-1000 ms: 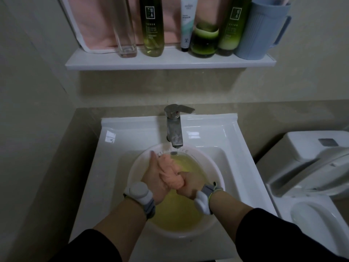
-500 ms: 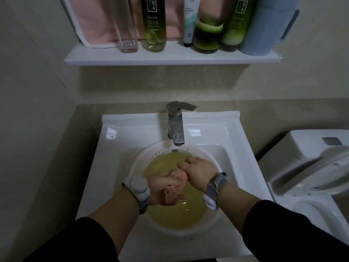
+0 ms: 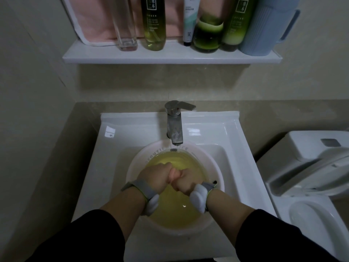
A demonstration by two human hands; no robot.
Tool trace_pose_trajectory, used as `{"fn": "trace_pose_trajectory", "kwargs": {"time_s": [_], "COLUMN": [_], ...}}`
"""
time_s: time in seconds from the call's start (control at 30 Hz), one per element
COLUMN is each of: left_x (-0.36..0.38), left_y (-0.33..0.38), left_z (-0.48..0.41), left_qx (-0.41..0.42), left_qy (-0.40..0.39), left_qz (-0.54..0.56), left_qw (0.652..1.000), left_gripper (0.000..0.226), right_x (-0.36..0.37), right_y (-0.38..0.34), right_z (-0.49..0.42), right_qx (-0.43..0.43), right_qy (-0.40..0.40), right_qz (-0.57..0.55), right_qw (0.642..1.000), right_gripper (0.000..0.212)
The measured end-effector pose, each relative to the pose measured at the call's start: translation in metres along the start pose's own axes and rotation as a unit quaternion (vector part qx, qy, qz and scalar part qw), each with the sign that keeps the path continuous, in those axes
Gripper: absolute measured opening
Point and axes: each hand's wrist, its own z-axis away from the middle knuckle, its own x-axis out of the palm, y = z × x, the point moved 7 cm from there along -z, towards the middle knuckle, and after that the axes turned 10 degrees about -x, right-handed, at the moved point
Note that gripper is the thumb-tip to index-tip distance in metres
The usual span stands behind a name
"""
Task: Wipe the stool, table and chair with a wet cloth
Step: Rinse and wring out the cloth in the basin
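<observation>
Hands at the washbasin. The person's left hand (image 3: 156,177) and right hand (image 3: 186,183) are both closed into tight fists, knuckles meeting, each curled round one end of a small pink cloth (image 3: 174,173). Only a bunched fold of the cloth shows between the two fists. The cloth is held over the middle of a round pale basin (image 3: 217,172) of yellowish water; whether it touches the water cannot be told. The basin sits in the bowl of a white sink (image 3: 213,129), its far rim directly under the spout of a steel tap (image 3: 174,127) whose lever points to the right. Each wrist carries a grey strap (image 3: 145,191) with a white unit, and dark sleeves cover the forearms nearer the body. On the wall above, a white shelf (image 3: 170,58) bears a clear bottle (image 3: 125,25), green bottles (image 3: 154,23), a white tube (image 3: 190,19) and a blue ribbed cup (image 3: 264,25), with a pink towel (image 3: 96,19) behind them. A white toilet (image 3: 311,167) stands just beside the sink on the right.
</observation>
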Motion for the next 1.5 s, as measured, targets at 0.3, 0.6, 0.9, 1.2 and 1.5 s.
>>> {"fn": "trace_pose_trajectory", "kwargs": {"time_s": [0.3,0.6,0.9,1.2,1.5], "left_x": [0.014,0.055,0.043,-0.003,-0.007], "left_y": [-0.006,-0.010,0.003,0.010,0.004], "left_z": [0.002,0.024,0.037,0.014,0.016], "left_qx": [0.037,-0.280,-0.229,-0.079,0.042], "left_qy": [0.027,-0.324,-0.406,-0.120,0.033], "left_qz": [-0.016,0.587,0.521,0.083,-0.047], "left_qw": [0.999,0.687,0.715,0.986,0.997], "left_gripper": [0.032,0.017,0.022,0.023,0.019], "right_x": [0.001,-0.015,-0.022,-0.016,0.000], "right_y": [0.017,-0.003,-0.036,-0.022,-0.007], "right_z": [-0.001,0.023,0.012,-0.005,-0.001], "right_qx": [0.058,-0.282,-0.297,-0.117,0.033], "right_qy": [0.025,0.073,0.046,0.013,0.003], "right_qz": [-0.095,0.335,0.432,0.310,0.041], "right_qw": [0.993,0.896,0.850,0.944,0.999], "right_gripper": [0.023,0.070,0.047,0.021,0.011]}}
